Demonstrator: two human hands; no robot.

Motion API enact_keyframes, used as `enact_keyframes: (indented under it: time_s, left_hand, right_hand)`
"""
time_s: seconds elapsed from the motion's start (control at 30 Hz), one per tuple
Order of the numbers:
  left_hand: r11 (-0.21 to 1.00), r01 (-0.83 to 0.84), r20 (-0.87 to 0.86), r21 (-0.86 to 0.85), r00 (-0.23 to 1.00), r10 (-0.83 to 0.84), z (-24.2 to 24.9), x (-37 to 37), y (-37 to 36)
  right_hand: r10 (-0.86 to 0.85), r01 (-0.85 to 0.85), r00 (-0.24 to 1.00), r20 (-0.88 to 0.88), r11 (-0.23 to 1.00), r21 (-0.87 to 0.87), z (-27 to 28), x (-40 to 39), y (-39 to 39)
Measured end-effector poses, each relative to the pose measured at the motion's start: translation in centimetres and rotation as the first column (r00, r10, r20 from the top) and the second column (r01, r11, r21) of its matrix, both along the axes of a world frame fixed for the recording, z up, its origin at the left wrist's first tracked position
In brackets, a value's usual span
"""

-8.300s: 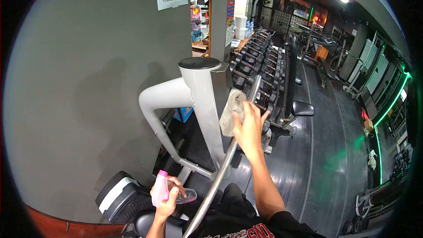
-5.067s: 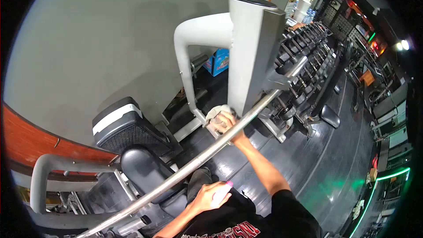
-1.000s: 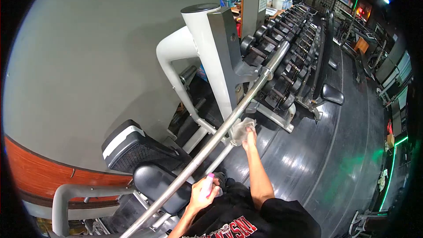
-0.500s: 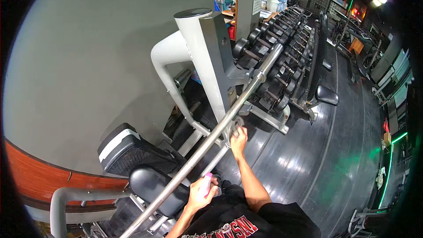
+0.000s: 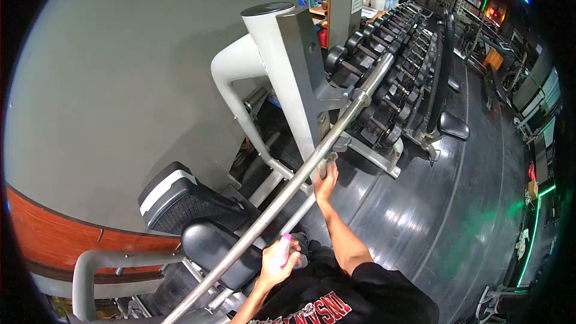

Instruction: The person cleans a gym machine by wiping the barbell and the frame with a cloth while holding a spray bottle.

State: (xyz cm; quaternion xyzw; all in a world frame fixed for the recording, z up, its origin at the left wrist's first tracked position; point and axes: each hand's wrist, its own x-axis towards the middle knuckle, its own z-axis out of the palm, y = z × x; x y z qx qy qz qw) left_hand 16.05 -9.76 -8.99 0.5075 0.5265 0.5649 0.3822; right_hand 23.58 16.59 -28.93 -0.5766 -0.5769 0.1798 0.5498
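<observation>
My left hand (image 5: pixel 276 264) is wrapped round a spray bottle (image 5: pixel 284 248) with a pink and white top, close to my body. Its lower part is mostly hidden by my fingers. Reaching forward, my right hand (image 5: pixel 326 186) grips a greyish cloth (image 5: pixel 327 164) against the lower part of the white upright post (image 5: pixel 282 72), just beside the bar. A long steel barbell (image 5: pixel 282 199) crosses diagonally in front of the post and rests at a holder on it. Below the barbell is a black padded seat (image 5: pixel 211 251).
A black and white backrest (image 5: pixel 174 195) leans near the grey wall (image 5: pixel 120 84). A dumbbell rack (image 5: pixel 384 165) with several dumbbells stands ahead to the right, near a black bench pad (image 5: pixel 453 126). Dark rubber flooring (image 5: pixel 414 222) runs along the right.
My right hand and the cloth have moved slightly up along the post. The whole view has shifted a little; my left hand keeps hold of the spray bottle.
</observation>
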Motion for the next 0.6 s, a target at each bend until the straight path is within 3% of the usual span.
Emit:
enact_keyframes:
  time_s: [0.13,0.17,0.2,0.27,0.3,0.33,0.37,0.4,0.47,0.53,0.6]
  left_hand:
    - [0.999,-0.027,-0.027,-0.020,0.999,0.027,-0.4,-0.3,-0.6]
    - [0.999,-0.045,0.000,-0.028,0.999,0.046,-0.5,-0.2,-0.7]
    - [0.998,-0.050,0.001,-0.026,0.999,0.050,-0.5,-0.2,-0.7]
    - [1.000,-0.023,0.085,-0.022,0.996,0.024,-0.3,0.0,-0.6]
    - [0.999,-0.025,0.084,-0.021,0.996,0.026,0.0,0.1,-0.5]
    - [1.000,-0.011,0.066,-0.019,0.998,0.012,0.3,0.1,-0.3]
    - [1.000,0.004,0.049,-0.018,0.999,-0.003,0.5,0.1,-0.1]
    - [1.000,0.004,0.048,-0.014,0.999,-0.004,0.4,0.0,0.0]
    - [1.000,-0.013,0.071,-0.023,0.997,0.015,0.0,-0.1,0.0]
    - [1.000,-0.009,0.076,-0.025,0.997,0.011,-0.2,-0.1,-0.2]
    - [1.000,-0.004,0.079,-0.024,0.997,0.006,-0.2,-0.3,-0.2]
  right_hand:
    - [-0.119,0.114,0.992,-0.037,0.987,-0.109,-1.9,-0.4,0.2]
    - [-0.162,0.144,0.985,-0.059,0.961,-0.237,-2.6,-0.4,0.1]
    - [-0.207,0.167,0.975,-0.078,0.918,-0.360,-4.2,-0.5,0.3]
    - [-0.253,0.225,0.967,-0.020,0.891,-0.394,-10.3,-0.3,1.4]
    - [-0.386,0.031,0.805,-0.451,0.786,-0.617,-11.1,0.0,1.5]
    - [-0.555,-0.255,0.436,-0.708,0.679,-0.689,-12.1,0.4,1.7]
    - [-0.624,-0.432,0.326,-0.710,0.570,-0.699,-13.0,1.1,1.9]
    - [-0.622,-0.432,0.325,-0.712,0.572,-0.697,-12.6,0.9,2.1]
    - [-0.740,-0.548,-0.008,-0.672,0.565,-0.616,-10.7,0.2,1.5]
    - [-0.720,-0.559,-0.044,-0.693,0.592,-0.580,-8.1,-1.1,1.5]
    - [-0.659,-0.612,-0.308,-0.687,0.690,-0.387,-6.9,-1.9,2.7]
